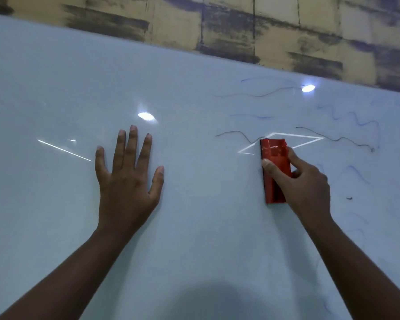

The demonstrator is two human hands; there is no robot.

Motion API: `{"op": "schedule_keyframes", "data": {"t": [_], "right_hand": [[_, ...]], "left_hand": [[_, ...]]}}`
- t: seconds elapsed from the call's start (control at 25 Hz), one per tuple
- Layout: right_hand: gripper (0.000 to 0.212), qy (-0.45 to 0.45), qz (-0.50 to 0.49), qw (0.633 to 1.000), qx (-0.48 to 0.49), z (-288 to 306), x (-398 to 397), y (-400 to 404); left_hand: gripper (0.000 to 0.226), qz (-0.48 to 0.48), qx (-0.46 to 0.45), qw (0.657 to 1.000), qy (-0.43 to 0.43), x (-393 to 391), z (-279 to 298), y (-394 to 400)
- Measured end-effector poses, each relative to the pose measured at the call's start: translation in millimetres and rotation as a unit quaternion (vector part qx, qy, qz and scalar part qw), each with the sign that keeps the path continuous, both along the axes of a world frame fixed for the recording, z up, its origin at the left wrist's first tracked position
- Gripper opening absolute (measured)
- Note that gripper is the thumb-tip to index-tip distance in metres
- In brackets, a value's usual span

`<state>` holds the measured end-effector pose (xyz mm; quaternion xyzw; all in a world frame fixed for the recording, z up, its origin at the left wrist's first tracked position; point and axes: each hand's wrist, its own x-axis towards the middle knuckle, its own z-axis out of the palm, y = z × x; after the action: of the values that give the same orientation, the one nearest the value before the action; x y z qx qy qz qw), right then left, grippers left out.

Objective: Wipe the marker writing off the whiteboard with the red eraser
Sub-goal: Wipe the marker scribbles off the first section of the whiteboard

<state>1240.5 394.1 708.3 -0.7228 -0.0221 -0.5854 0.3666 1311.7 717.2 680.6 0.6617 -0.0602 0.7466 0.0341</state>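
- Whiteboard [194,227] fills nearly our whole view, its top edge running aslant from 9 o'clock up high down toward 3 o'clock, with a stained, yellowish tiled wall [275,31] above it.
- We see two bare hands against the board, well apart, with a broad band of unmarked surface between them.
- Our left hand [127,181] rests flat at centre-left, its fingers straight and spread, grasping nothing.
- Our right hand [307,183] grips the red eraser [275,167], thumb across its front face and fingers curled behind its right side.
- We count one eraser; it stands nearly upright on the board at about 3 o'clock from the left hand, a dark strip along its left edge.
- Marker writing [252,95] lies above and to the right of the eraser: we count roughly five dark or blue wavy lines, plus fainter blue smears toward the right edge.
- One dark wavy line [236,134] runs in from 9 o'clock and meets the eraser's top-left corner; another [333,137] trails off toward 3 o'clock from that top.
- A blue squiggle [356,173] and a small dark fleck [349,198] sit just right of the right hand.
- We count two bright round light reflections [146,116] and several thin white reflected lines.
- Board left of and below the hands shows no writing.
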Motion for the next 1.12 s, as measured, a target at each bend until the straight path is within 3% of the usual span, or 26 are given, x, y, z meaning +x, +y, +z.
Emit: {"op": "schedule_keyframes", "data": {"t": [0.16,0.36,0.56,0.72,0.96,1.12], "right_hand": [[0.074,-0.018,0.000,0.999,-0.041,36.4,7.0,41.4],[0.078,-0.029,-0.020,0.986,-0.166,28.6,11.6,113.5],[0.080,-0.027,-0.032,0.973,-0.228,42.2,8.5,122.0],[0.079,-0.018,-0.038,0.977,-0.209,68.0,8.4,96.1],[0.075,-0.067,-0.073,0.984,-0.148,100.6,20.4,57.8],[0.069,-0.126,-0.134,0.980,-0.079,144.3,37.2,37.7]], "left_hand": [[0.069,-0.003,0.000,1.000,0.001,0.1,-0.7,-2.2],[0.073,0.004,0.001,1.000,0.016,-2.3,-1.1,-1.3],[0.074,0.005,0.007,1.000,0.018,-8.7,2.1,3.3],[0.068,-0.002,0.025,0.999,-0.019,-16.7,22.3,13.0],[0.071,-0.009,0.054,0.998,-0.038,-3.4,116.5,7.4],[0.074,-0.013,0.036,0.998,-0.040,14.2,121.0,6.2]]}}
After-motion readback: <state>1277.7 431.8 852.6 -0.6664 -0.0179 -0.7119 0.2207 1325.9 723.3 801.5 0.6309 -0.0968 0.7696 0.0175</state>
